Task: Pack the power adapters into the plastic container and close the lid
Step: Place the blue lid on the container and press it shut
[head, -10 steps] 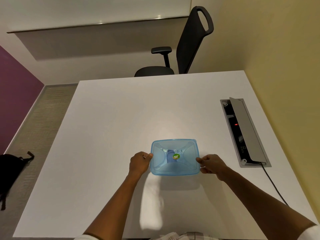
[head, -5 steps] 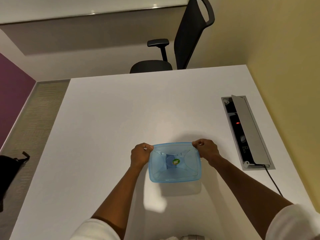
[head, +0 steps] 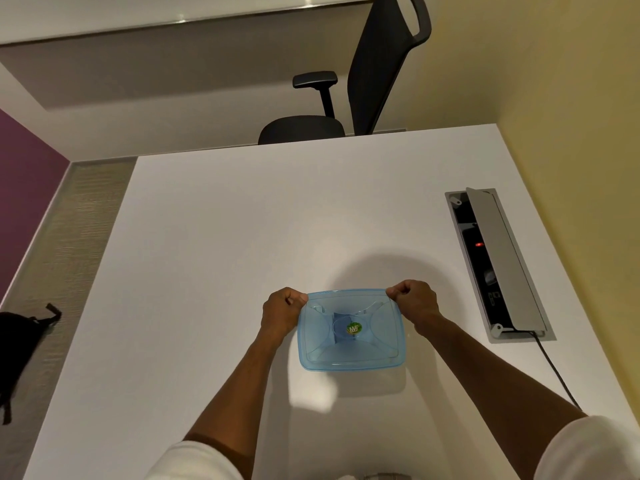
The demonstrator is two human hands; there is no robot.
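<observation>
room: white bench, black office chair at 12 o'clock
container: blue plastic container, 6 o'clock, lid on
left hand: fingers pinching far-left corner
right hand: fingers pinching far-right corner
handling: likely light, flexy, slick; grip rim corners

Bare forearms; short, seemingly white sleeves.

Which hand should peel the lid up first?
Either, roughly: the left hand and right hand each pinch a far corner of the blue container. No visible advantage.
</observation>
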